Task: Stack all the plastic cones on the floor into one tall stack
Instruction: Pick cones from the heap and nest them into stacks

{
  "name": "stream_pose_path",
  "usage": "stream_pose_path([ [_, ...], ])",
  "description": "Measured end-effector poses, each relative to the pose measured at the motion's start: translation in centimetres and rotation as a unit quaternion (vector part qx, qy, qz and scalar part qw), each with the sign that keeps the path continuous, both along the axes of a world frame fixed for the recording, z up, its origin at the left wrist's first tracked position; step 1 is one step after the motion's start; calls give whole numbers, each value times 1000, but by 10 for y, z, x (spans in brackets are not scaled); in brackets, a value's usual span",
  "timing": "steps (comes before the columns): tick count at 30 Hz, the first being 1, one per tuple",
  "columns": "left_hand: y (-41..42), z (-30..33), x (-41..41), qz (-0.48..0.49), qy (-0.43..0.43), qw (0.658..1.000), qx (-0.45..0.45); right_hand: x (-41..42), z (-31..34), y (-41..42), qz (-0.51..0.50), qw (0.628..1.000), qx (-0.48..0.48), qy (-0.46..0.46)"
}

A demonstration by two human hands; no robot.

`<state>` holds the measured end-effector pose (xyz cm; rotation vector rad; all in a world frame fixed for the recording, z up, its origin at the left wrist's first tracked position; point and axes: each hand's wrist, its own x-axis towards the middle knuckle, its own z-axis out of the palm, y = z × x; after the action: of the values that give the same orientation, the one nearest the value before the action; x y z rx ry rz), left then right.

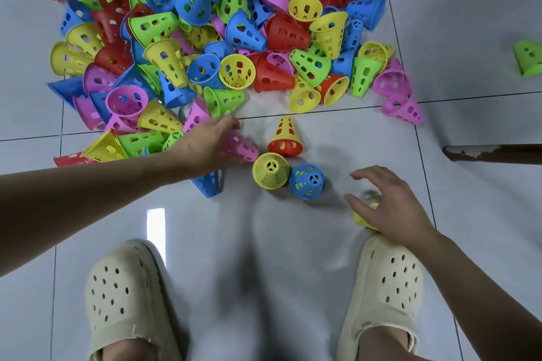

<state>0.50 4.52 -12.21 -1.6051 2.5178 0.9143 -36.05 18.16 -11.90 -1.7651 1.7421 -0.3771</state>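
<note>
Dozens of loose cones [205, 38] fill the upper left of the frame. The left hand [205, 143] grips a pink cone [242, 146] at centre; the right hand [387, 208], lower right, curls over a blurred yellow cone [363, 220]. Three short starter stacks [286, 138] stand between; a careless reach could topple them.

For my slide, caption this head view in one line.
Left hand grips a pink perforated plastic cone beside the multicoloured cone pile; right hand covers a yellow cone.
</note>
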Motion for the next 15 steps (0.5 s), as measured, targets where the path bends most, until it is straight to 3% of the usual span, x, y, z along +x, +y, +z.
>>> stream_pose_path([
  [4, 1, -14, 0, -111, -88, 987, -74, -23, -1, 3, -6, 999, 13, 38],
  [9, -9, -22, 2, -267, -206, 928, -157, -37, -6, 6, 2, 992, 86, 93],
  [12, -7, -24, -1, -273, -228, 921, -162, -37, -6, 7, 18, 982, 149, 115],
  [15, -3, -17, -1, -181, -129, 963, -153, -34, -9, 7, 23, 974, 175, 141],
])
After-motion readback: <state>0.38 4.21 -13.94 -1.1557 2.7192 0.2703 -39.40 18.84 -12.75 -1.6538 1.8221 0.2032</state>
